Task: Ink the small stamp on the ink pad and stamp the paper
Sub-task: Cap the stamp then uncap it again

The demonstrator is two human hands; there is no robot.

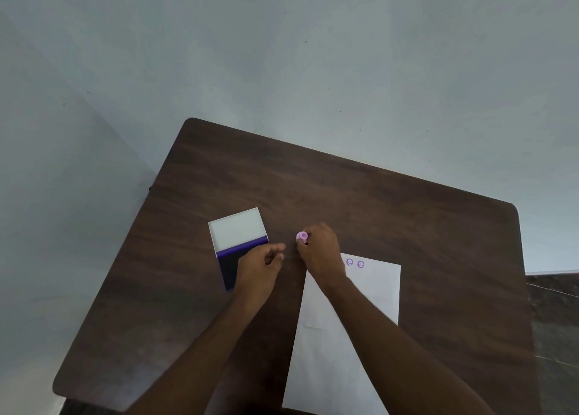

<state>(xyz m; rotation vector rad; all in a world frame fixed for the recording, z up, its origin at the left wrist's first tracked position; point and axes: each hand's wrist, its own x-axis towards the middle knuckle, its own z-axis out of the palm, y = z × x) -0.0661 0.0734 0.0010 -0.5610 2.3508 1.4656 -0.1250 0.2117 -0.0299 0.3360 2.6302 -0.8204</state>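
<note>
Now the right hand [319,251] pinches the small stamp [302,236]; next, probably inking on the ink pad [230,265] at nine o'clock, beside the loosely curled, empty left hand [260,265].

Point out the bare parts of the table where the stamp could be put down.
The dark wooden table is bare along its far side, beyond the open purple ink pad and the white paper sheet. Also bare: right of the paper, and the near-left corner. It is crowded between pad and paper, where the left hand and the right hand, holding the small pink stamp, meet.
</note>
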